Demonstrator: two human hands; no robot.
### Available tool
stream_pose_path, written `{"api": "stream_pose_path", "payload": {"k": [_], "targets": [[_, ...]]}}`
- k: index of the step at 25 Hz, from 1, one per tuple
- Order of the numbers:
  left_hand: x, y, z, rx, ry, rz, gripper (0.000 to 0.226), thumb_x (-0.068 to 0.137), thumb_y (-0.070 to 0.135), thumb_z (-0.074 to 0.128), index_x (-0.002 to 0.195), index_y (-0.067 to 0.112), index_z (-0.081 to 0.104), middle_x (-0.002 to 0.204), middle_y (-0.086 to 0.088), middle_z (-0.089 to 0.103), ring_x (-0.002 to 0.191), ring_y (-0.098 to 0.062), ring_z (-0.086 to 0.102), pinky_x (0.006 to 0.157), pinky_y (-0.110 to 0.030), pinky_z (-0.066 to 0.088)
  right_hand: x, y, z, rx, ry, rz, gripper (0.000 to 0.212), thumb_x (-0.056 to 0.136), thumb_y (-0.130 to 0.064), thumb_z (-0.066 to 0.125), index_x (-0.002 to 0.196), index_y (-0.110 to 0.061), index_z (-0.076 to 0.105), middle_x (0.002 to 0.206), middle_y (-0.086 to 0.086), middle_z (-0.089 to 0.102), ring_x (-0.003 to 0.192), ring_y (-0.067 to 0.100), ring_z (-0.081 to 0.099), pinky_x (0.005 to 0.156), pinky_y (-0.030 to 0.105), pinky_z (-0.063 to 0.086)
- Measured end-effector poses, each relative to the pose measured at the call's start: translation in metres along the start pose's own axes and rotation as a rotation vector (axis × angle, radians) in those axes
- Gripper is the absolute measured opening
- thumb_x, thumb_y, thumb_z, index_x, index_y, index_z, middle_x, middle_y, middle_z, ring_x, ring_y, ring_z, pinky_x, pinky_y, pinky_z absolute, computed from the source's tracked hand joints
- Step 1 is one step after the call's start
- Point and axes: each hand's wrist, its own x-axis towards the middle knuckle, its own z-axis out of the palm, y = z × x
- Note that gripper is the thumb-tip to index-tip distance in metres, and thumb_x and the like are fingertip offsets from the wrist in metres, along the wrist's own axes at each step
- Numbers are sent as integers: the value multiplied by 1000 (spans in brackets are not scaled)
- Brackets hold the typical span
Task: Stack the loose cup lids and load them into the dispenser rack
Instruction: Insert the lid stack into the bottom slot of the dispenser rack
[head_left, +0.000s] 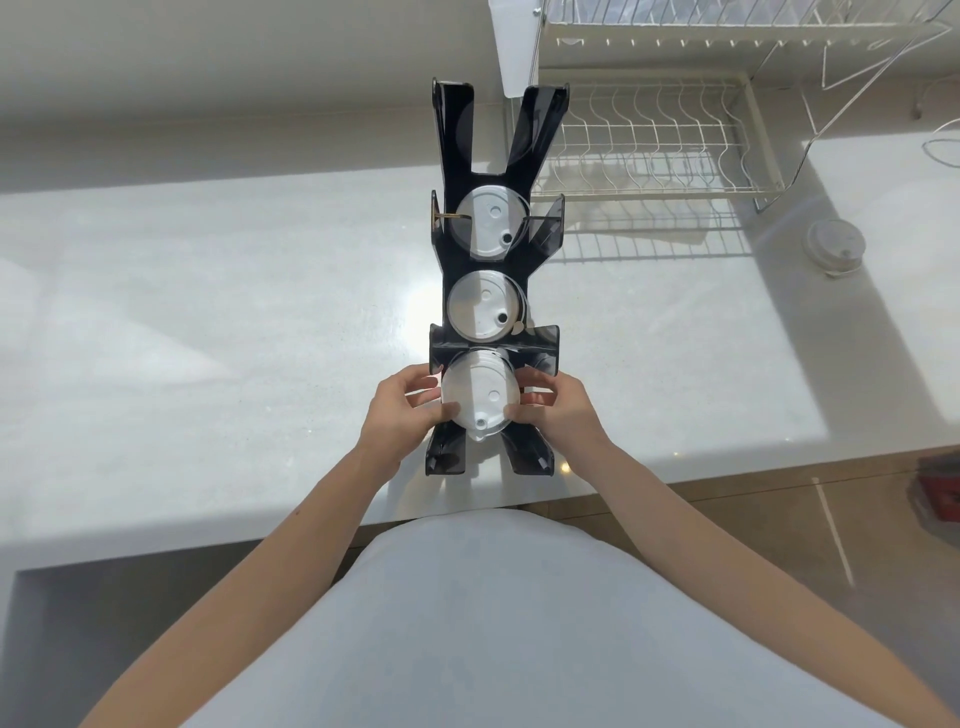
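Close to the person, the left hand (402, 402) and right hand (553, 405) are clamped on a stack of lids (480, 395), one grip on each side, at the nearest slot of the black rack (447, 291) on the table (208, 312). These lids look light, thin and slippery, so hold the rims. Farther right, more lids (835, 244) wait near a wire rack (649, 140).

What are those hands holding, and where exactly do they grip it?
Both hands, left and right, hold a stack of white lids by its opposite side edges, in the black rack.
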Motion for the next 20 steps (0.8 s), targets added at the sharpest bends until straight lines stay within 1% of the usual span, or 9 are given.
{"api": "stream_pose_path", "payload": {"k": [2, 5, 7, 9, 11, 12, 14, 16, 20], "targets": [[2, -1, -2, 31, -2, -10, 46, 75, 3, 84, 116, 15, 67, 117, -8, 72, 115, -23, 68, 97, -42, 56, 0, -1, 0, 27, -6, -5, 44, 74, 2, 79, 109, -19, 64, 113, 9, 69, 101, 26, 68, 87, 39, 59], [3, -2, -4, 51, -8, -33, 54, 69, 13, 86, 120, 12, 71, 113, -11, 75, 111, -25, 71, 98, -47, 57, 0, 0, 0, 73, -10, -29, 43, 73, 6, 79, 103, -23, 65, 109, 6, 70, 101, 26, 68, 89, 43, 59], [4, 0, -3, 62, -9, -35, 47, 73, 9, 85, 117, 13, 70, 114, -12, 75, 111, -26, 70, 97, -46, 57, 0, 1, 1, 79, -8, -43, 43, 73, 6, 79, 102, -23, 65, 107, 5, 70, 102, 30, 68, 90, 44, 59], [5, 1, 0, 70, 4, -35, 41, 77, 5, 83, 112, 20, 69, 116, -13, 73, 113, -27, 68, 95, -43, 57, 0, 1, 2, 62, 6, -48, 42, 73, 4, 80, 102, -22, 65, 107, 5, 70, 103, 30, 67, 89, 43, 58], [8, 1, 0, 89, 21, -27, 40, 76, 7, 85, 109, 23, 68, 116, -11, 71, 114, -25, 65, 95, -41, 55, 0, 2, 2, 27, 28, -43, 40, 73, 1, 81, 105, -18, 65, 108, 8, 70, 102, 28, 67, 89, 41, 58], [9, 1, -1, 97, 29, -33, 40, 75, 9, 86, 108, 24, 69, 114, -11, 72, 113, -24, 66, 96, -43, 54, 1, 2, 1, 11, 37, -28, 40, 73, -1, 81, 107, -15, 65, 108, 9, 70, 100, 28, 68, 89, 41, 58], [11, 1, -2, 93, 22, -63, 40, 75, 9, 87, 107, 24, 69, 100, -10, 75, 104, -26, 70, 99, -47, 54, 3, 4, 0, -16, 40, 13, 41, 73, -6, 84, 110, -11, 67, 104, 9, 71, 95, 24, 69, 90, 41, 57], [11, 2, -2, 91, 15, -79, 38, 75, 7, 86, 103, 26, 68, 90, -7, 77, 98, -26, 72, 100, -48, 53, 5, 5, -2, -30, 37, 48, 42, 71, -10, 86, 109, -10, 69, 99, 7, 72, 92, 22, 69, 91, 41, 57], [12, 3, -2, 90, 32, -55, 37, 72, 6, 88, 93, 29, 68, 104, -7, 77, 102, -27, 73, 100, -50, 54, 6, 8, -2, -10, 43, 51, 42, 69, -11, 88, 107, -9, 69, 96, 7, 73, 94, 25, 70, 90, 39, 58]]}}
